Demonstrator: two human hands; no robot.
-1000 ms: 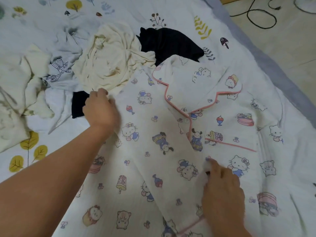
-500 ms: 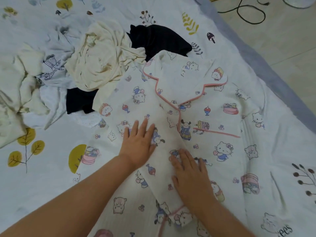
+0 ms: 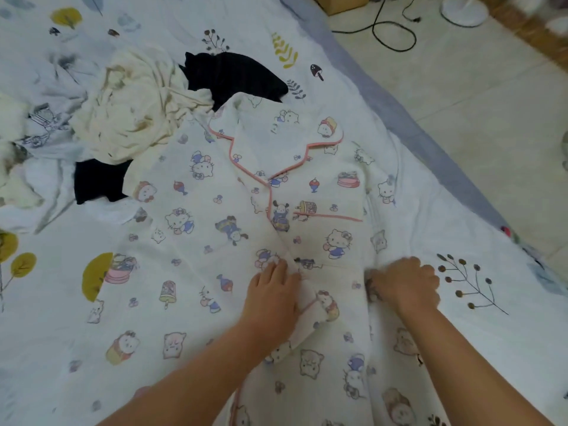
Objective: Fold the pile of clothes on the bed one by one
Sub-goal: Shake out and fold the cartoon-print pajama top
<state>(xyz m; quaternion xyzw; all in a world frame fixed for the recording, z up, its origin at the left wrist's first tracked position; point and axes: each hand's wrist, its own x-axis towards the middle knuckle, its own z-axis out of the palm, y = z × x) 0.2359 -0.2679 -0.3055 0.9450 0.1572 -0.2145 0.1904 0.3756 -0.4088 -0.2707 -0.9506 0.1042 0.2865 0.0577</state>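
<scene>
From the head view, the pajama shirt [image 3: 276, 210] lies front-up on the bed [image 3: 46, 287], its long axis running from the collar at the far end toward the person, tilted a little to the right. The right hand [image 3: 405, 284] sits at the shirt's right side edge, fingers curled into the cloth and gripping it. The left hand [image 3: 272, 290] rests on the front placket near the middle, fingers fairly straight and pressing the fabric flat, not clenched. The right hand is thus the nearer one to the edge that I judge must fold inward, toward the left hand. The shirt is white with cartoon prints and pink piping along collar and pocket. The unfolded pile [image 3: 132, 118], cream and black garments, lies beyond its left shoulder.
</scene>
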